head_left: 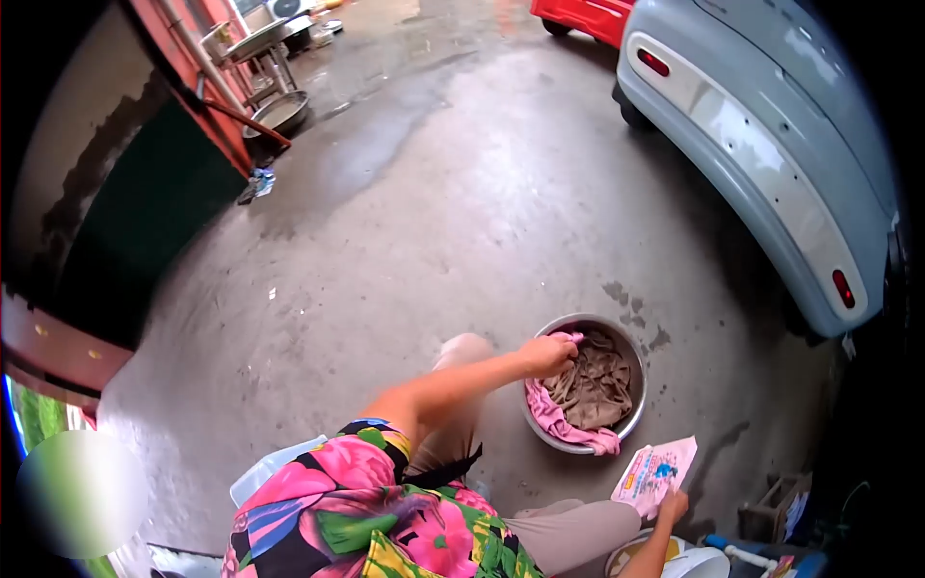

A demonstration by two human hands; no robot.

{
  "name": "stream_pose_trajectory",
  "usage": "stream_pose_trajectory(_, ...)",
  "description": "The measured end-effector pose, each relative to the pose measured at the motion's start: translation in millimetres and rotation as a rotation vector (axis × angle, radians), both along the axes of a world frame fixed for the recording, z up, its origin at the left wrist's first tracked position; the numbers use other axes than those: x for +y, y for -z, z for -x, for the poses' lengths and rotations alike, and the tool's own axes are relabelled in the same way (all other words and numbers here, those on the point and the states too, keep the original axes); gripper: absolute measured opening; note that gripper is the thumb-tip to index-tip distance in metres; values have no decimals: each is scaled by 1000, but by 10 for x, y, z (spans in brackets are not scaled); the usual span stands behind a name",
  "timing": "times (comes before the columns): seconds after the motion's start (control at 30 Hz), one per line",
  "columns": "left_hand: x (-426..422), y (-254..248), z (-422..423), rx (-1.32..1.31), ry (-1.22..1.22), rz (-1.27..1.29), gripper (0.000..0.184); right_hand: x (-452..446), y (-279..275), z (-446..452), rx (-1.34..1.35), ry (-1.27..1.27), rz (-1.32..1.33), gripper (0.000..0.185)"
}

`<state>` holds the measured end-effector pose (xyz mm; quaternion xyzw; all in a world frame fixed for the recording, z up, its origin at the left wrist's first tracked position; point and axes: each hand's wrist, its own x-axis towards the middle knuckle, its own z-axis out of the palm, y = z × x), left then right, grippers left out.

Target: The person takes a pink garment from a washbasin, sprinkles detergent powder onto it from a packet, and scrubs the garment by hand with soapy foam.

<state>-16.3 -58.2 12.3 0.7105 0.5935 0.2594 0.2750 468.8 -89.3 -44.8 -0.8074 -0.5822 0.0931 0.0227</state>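
Observation:
A round metal basin [637,361] stands on the ground in front of me. In it lie a crumpled brown cloth [595,385] and a pink cloth [559,419], which hangs over the near rim. My left hand [551,355] reaches in over the basin's left side; its fingers are closed on a piece of the pink cloth at the upper edge. Beside my knee, nearer to me than the basin, my right hand [674,505] grips the lower corner of a pink printed packet [657,474]. What is inside the packet is hidden.
A grey-blue car [771,144] is parked at the right, with a red vehicle [583,17] beyond it. White buckets [699,563] and a wooden crate [774,509] stand at the lower right. A wash stand [260,43] with a metal bowl [281,114] is far left on wet concrete.

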Motion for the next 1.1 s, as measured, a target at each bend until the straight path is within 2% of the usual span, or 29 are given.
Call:
stream_pose_trajectory(0.03, -41, -155, 18, -42, -6, 67, 19, -54, -41, -41, 4, -10, 33, 32)
stream_pose_trajectory(0.13, -112, -96, 130, -177, -10, -12, 18, -294, -62, -59, -105, -32, -96, 26)
stream_pose_trajectory(0.17, -172, -100, 153, -252, -14, -80, 17, -348, -68, -53, -6, 26, -73, 23)
stream_pose_trajectory(0.2, -278, -318, 167, -256, -39, 2, 16, -397, 93, -172, -80, -46, -121, 20)
stream_pose_trajectory(0.23, -313, -291, 226, -165, 61, -160, 16, -457, 99, -116, -92, -48, -89, 19)
stream_pose_trajectory(0.27, -363, -318, 235, -143, 52, -115, 18, -506, 343, -245, -12, -52, -162, 21)
stream_pose_trajectory(0.3, -392, -331, 220, -187, 20, -3, 19, -552, 359, -227, -36, -39, -115, 22)
stream_pose_trajectory(0.33, -407, -353, 191, -245, -9, 100, 20, -607, 441, -254, 52, -41, -179, 21)
stream_pose_trajectory(0.37, -419, -296, 156, -237, -34, -18, 19, -665, 309, -165, 55, 27, -125, 21)
stream_pose_trajectory(0.4, -409, -329, 139, -312, -45, 131, 19, -690, 299, -143, 88, 86, -127, 21)
stream_pose_trajectory(0.43, -358, -175, 172, -288, -15, 118, 18, -702, 268, -128, 99, 164, -90, 23)
stream_pose_trajectory(0.47, -405, -335, 112, -286, -22, 116, 19, -697, 535, -292, 7, 76, -55, 24)
stream_pose_trajectory(0.6, -453, -613, 61, -217, -66, 221, 20, -592, 504, -121, 56, 149, 44, 27)
stream_pose_trajectory(0.67, -563, -644, -12, -259, -84, 276, 21, -579, 499, -152, 39, 194, 58, 27)
stream_pose_trajectory(0.73, -636, -699, 28, -388, -106, 303, 23, -647, 729, -75, 37, 202, 120, 27)
stream_pose_trajectory(0.8, -528, -999, 56, -522, -112, 196, 23, -675, 1003, -101, 71, 103, 250, 26)
stream_pose_trajectory(0.87, -240, -1635, 138, -330, 15, -129, 27, -628, 1006, -111, 96, 119, 235, 27)
stream_pose_trajectory(0.9, -88, -2008, 140, -610, 166, -269, 34, -597, 1050, -194, 152, 38, 243, 29)
stream_pose_trajectory(0.93, -30, -2263, 201, -661, 276, -322, 33, -592, 1024, -214, 207, -38, 256, 32)
stream_pose_trajectory(0.97, -46, -2380, 253, -672, 382, -332, 33, -605, 994, -246, 184, -31, 279, 32)
stream_pose_trajectory(1.0, -104, -2413, 292, -646, 483, -308, 33, -592, 855, -236, 122, -27, 173, 35)
stream_pose_trajectory(1.03, -192, -2351, 310, -551, 554, -250, 33, -583, 695, -222, 57, -29, 64, 38)
stream_pose_trajectory(1.1, -440, -2109, 336, -359, 621, -136, 32, -576, 445, -210, 84, 17, 106, 40)
